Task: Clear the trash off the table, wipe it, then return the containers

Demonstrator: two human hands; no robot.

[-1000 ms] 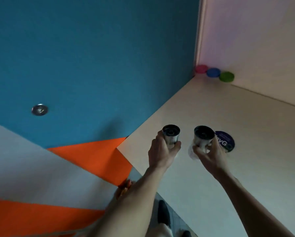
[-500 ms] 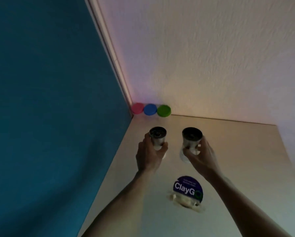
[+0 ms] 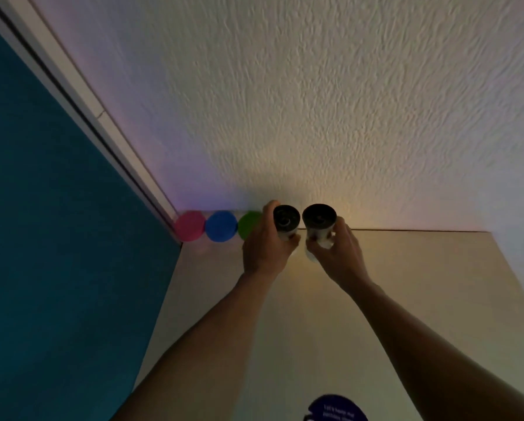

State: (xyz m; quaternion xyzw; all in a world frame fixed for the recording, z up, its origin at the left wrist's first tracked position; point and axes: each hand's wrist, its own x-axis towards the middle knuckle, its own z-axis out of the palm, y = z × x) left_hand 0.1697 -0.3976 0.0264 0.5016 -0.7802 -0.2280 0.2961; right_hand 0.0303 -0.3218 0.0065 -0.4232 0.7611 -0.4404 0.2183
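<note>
I hold two small dark-lidded white containers above the far edge of the pale table [image 3: 391, 299]. My left hand [image 3: 265, 249] grips the left container [image 3: 286, 222]. My right hand [image 3: 338, 253] grips the right container [image 3: 319, 221]. The two sit side by side, almost touching, near the white wall. A pink container [image 3: 190, 225], a blue container [image 3: 221, 225] and a green container [image 3: 247, 224] stand in a row in the table's far left corner; my left hand partly covers the green one.
A purple-labelled clay packet [image 3: 336, 410] lies at the table's near edge. A textured white wall [image 3: 315, 101] backs the table, and a teal panel [image 3: 57, 238] borders its left side.
Both hands carried their containers forward, from the middle of the table to its far edge by the coloured row. The containers came closer together. The clay packet now lies nearer the frame's bottom.
</note>
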